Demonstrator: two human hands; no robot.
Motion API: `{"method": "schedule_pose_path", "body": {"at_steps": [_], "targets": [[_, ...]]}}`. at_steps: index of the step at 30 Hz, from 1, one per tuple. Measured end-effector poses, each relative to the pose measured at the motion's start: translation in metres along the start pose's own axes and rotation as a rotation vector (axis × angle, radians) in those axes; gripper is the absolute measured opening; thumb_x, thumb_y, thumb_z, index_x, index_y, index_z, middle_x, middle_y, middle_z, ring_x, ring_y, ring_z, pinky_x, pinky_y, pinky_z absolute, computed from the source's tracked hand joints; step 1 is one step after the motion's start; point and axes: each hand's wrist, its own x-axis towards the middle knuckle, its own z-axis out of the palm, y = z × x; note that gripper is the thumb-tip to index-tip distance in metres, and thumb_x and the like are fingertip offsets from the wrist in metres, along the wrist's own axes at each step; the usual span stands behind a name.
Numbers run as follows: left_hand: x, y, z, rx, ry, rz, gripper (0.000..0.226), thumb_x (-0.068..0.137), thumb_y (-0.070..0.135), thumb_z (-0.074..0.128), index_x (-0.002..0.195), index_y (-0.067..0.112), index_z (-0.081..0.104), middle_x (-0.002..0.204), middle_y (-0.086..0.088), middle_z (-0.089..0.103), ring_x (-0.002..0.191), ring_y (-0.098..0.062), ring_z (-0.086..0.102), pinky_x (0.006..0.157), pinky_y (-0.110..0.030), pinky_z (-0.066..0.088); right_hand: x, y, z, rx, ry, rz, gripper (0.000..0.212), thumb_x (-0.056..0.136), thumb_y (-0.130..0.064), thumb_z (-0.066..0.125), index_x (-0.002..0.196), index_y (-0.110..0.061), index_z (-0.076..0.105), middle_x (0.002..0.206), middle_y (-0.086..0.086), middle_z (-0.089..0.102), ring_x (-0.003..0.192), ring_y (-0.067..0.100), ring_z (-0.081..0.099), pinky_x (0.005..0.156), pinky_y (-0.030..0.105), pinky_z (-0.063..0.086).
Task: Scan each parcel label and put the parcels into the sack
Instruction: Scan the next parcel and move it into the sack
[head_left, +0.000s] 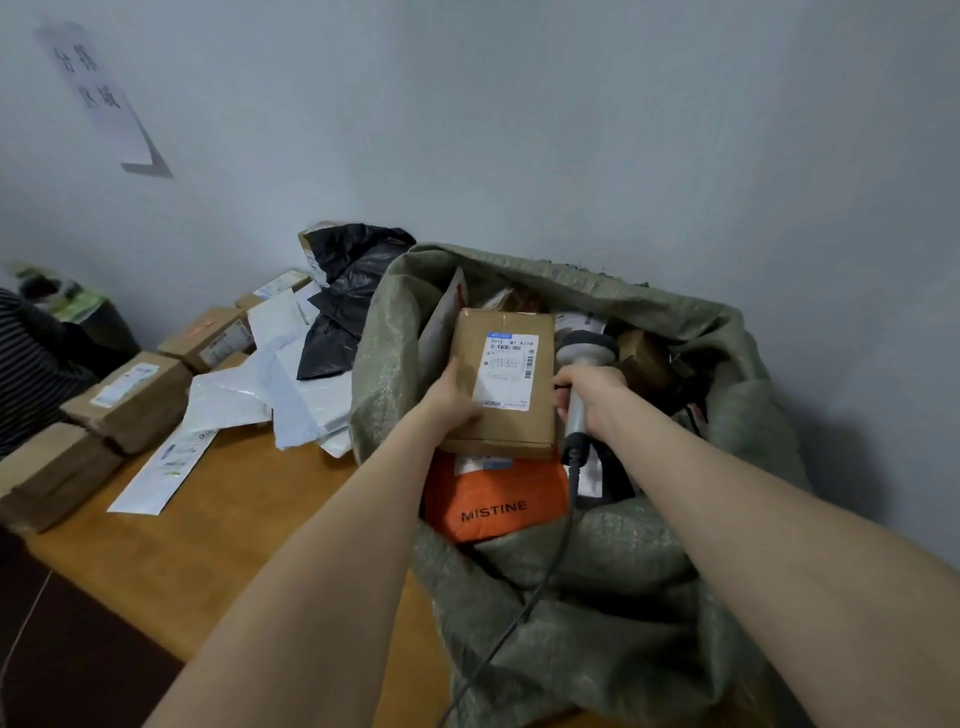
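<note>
Forearms (337, 519) extended, left hand (451, 402) clasping, right hand (592, 396) apparently fisted

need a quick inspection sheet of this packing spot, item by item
surface: brown wooden table, partly covered by parcels
job's things: brown cardboard parcel with white label held over the open green woven sack; orange MISTINE parcel lies inside the sack; grey handheld barcode scanner beside the label
clutter: brown cardboard boxes, white plastic mailers and a black plastic bag on the table
grippers: left hand grips the held parcel's left edge; right hand grips the scanner's handle
cables: dark scanner cable runs down over the sack's near rim
surroundings: grey wall with white paper sign; striped sleeve at left edge
</note>
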Motion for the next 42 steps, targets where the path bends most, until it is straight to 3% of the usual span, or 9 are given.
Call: {"method": "schedule_pose_path", "body": {"at_steps": [4, 7, 11, 14, 17, 21, 23, 30, 42], "targets": [[0.000, 0.000, 0.005, 0.447, -0.349, -0.046, 0.131, 0.064, 0.050, 0.082, 0.151, 0.031, -0.015, 0.159, -0.016, 0.001, 0.146, -0.035, 0.010, 0.117, -0.051, 0.020, 0.004, 0.002, 0.000, -0.077, -0.014, -0.016, 0.007, 0.084, -0.003, 0.063, 0.091, -0.001, 0.062, 0.064, 0.009, 0.054, 0.051, 0.019, 0.051, 0.052, 0.029, 0.048], [-0.002, -0.003, 0.002, 0.672, -0.384, -0.021, 0.134, 0.067, 0.044, 0.083, 0.150, 0.029, -0.020, 0.158, -0.019, -0.008, 0.146, -0.038, 0.009, 0.116, -0.051, 0.023, 0.009, 0.002, -0.001, -0.091, -0.025, -0.017, 0.022, 0.081, -0.007, 0.068, 0.100, 0.000, 0.060, 0.075, 0.013, 0.061, 0.058, 0.024, 0.059, 0.057, 0.034, 0.053], [0.002, -0.008, 0.017, 0.652, -0.109, 0.164, 0.066, 0.085, 0.026, 0.066, 0.143, 0.013, 0.037, 0.139, -0.016, 0.047, 0.124, -0.030, 0.047, 0.099, -0.038, 0.045, 0.031, 0.006, 0.003, -0.109, -0.058, -0.024, 0.060, 0.057, -0.015, 0.071, 0.114, -0.007, 0.058, 0.089, 0.012, 0.056, 0.079, 0.030, 0.056, 0.083, 0.048, 0.055], [-0.004, -0.010, 0.022, 0.720, -0.151, 0.122, 0.052, 0.091, 0.015, 0.054, 0.142, 0.010, 0.042, 0.138, -0.012, 0.050, 0.124, -0.028, 0.050, 0.101, -0.036, 0.044, 0.023, 0.006, 0.004, -0.118, -0.053, -0.046, 0.074, 0.062, -0.013, 0.072, 0.132, -0.008, 0.048, 0.103, 0.014, 0.057, 0.096, 0.034, 0.060, 0.091, 0.058, 0.051], [-0.012, -0.011, 0.006, 0.577, -0.021, 0.130, 0.044, 0.088, 0.009, 0.047, 0.131, 0.010, 0.055, 0.128, -0.011, 0.058, 0.116, -0.030, 0.057, 0.096, -0.038, 0.049, -0.010, -0.003, 0.006, -0.142, -0.048, -0.085, 0.066, 0.078, -0.009, 0.072, 0.136, -0.007, 0.040, 0.115, 0.018, 0.059, 0.104, 0.037, 0.063, 0.090, 0.053, 0.053], [-0.028, -0.017, -0.034, 0.197, 0.283, 0.031, 0.028, 0.085, 0.009, 0.048, 0.107, 0.008, 0.066, 0.098, -0.014, 0.067, 0.084, -0.034, 0.067, 0.076, -0.044, 0.059, -0.036, -0.008, 0.016, -0.108, -0.140, -0.088, 0.030, 0.088, -0.004, 0.060, 0.117, 0.003, 0.055, 0.082, 0.015, 0.067, 0.059, 0.021, 0.068, 0.047, 0.025, 0.053], [-0.039, -0.028, -0.053, 0.087, 0.316, -0.035, 0.020, 0.085, 0.014, 0.051, 0.096, 0.004, 0.065, 0.089, -0.017, 0.068, 0.078, -0.034, 0.068, 0.073, -0.046, 0.059, -0.055, -0.011, 0.028, -0.109, -0.197, -0.108, 0.016, 0.090, -0.003, 0.056, 0.103, 0.005, 0.058, 0.062, 0.013, 0.066, 0.044, 0.014, 0.063, 0.039, 0.020, 0.046], [-0.076, -0.092, -0.107, -0.062, 0.334, -0.210, 0.016, 0.091, 0.010, 0.051, 0.098, 0.002, 0.064, 0.095, -0.014, 0.065, 0.084, -0.028, 0.066, 0.072, -0.037, 0.060, -0.117, 0.009, 0.100, -0.114, -0.366, -0.142, 0.015, 0.092, -0.005, 0.052, 0.078, -0.004, 0.055, 0.064, 0.008, 0.058, 0.043, 0.012, 0.052, 0.043, 0.019, 0.043], [-0.092, -0.215, -0.198, -0.132, 0.269, -0.344, 0.029, 0.091, 0.005, 0.054, 0.121, 0.004, 0.058, 0.116, -0.016, 0.059, 0.097, -0.025, 0.056, 0.075, -0.034, 0.051, -0.162, 0.102, 0.242, -0.236, -0.424, -0.045, 0.018, 0.090, -0.005, 0.058, 0.107, 0.002, 0.059, 0.071, 0.011, 0.063, 0.051, 0.015, 0.054, 0.047, 0.024, 0.045]]}}
